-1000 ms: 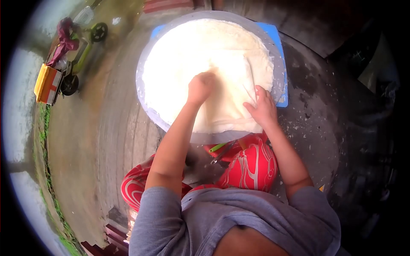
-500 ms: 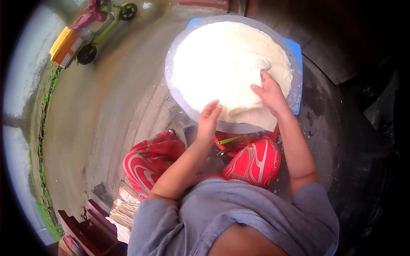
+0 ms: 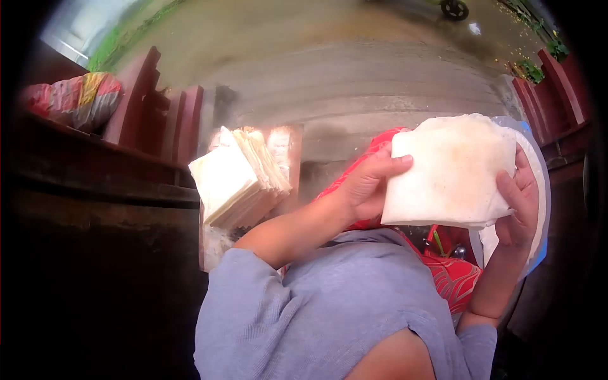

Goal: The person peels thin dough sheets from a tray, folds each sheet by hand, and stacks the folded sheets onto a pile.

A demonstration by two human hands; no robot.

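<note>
A folded white flatbread sheet (image 3: 453, 171), browned faintly in its middle, is held up in front of me between both hands. My left hand (image 3: 373, 180) grips its left edge, thumb on the near face and fingers behind. At the right edge, my right hand (image 3: 520, 199) pinches it the same way. To the left, a stack of similar folded flatbreads (image 3: 237, 177) leans on a board (image 3: 294, 149). Partly hidden behind my right hand lies the round tray (image 3: 541, 164) with more pale sheets on it.
Red wooden frames (image 3: 136, 107) stand at the left, with a striped bag (image 3: 88, 101) beside them. Others stand at the right (image 3: 563, 95). Below the held sheet, a green-handled tool (image 3: 438, 242) lies near my red trousers. A wheel (image 3: 454, 9) shows at the top.
My view has turned left, from the round tray toward the stack. The sheet that lay on the tray under my hands is now lifted, folded and held in both.
</note>
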